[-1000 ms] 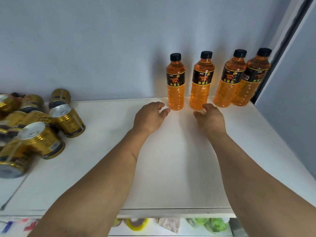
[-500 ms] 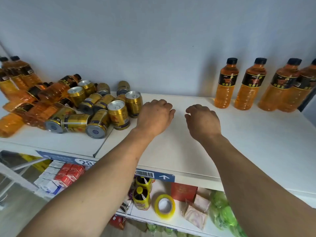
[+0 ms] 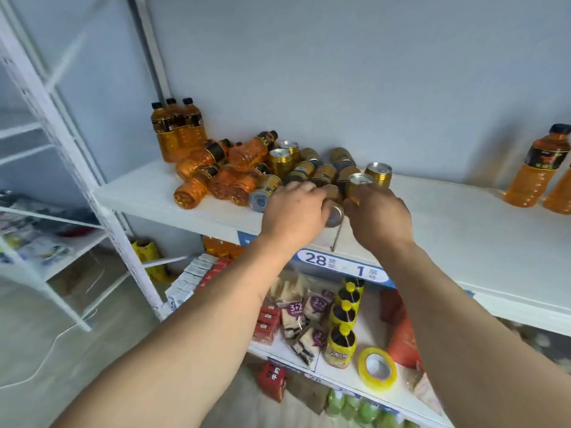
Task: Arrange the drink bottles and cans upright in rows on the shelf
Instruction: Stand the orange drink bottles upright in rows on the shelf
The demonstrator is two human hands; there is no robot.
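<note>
On the white shelf [image 3: 463,230] lies a heap of orange drink bottles [image 3: 216,180] beside a cluster of gold cans [image 3: 321,173], some upright and some on their sides. My left hand [image 3: 293,208] curls round a can on its side [image 3: 335,215] at the front of the cluster. Just to its right, my right hand [image 3: 377,217] closes its fingers on a gold can [image 3: 358,180] whose silver top shows. Three bottles [image 3: 179,131] stand upright at the back left. At the far right, more upright bottles [image 3: 534,168] stand against the wall.
A white rack post [image 3: 77,168] rises at the left. A blue label strip [image 3: 340,267] marked 28 runs along the shelf's front edge. The lower shelf holds snack packets [image 3: 296,316], yellow-capped bottles [image 3: 343,338], a yellow tape roll [image 3: 377,367] and red boxes [image 3: 265,325].
My view has swung left from the upright bottles to the heap. Both hands moved left from the bare shelf onto the cans and closed on one each.
</note>
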